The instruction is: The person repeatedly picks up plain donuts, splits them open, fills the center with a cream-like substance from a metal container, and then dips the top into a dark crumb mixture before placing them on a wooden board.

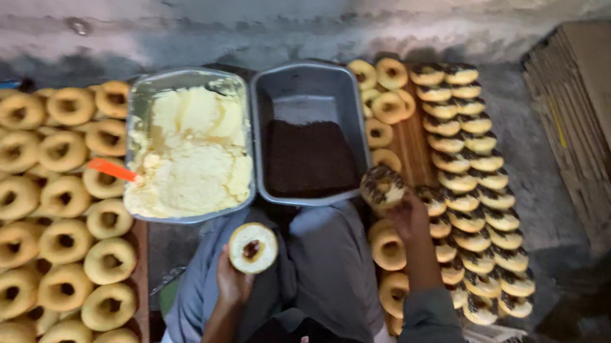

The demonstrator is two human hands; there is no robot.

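My left hand is closed around a round ring doughnut spread with pale cream, held above my lap just below the near edge of the metal tray of yellow-white cream. An orange-handled spatula rests in that tray at its left edge. My right hand grips a doughnut coated in dark sprinkles, lifted at the near right corner of the grey metal tray of dark sprinkles. To the right, on a wooden board, finished sprinkled doughnuts stand in overlapping rows. Plain golden ring doughnuts crowd the board at my left.
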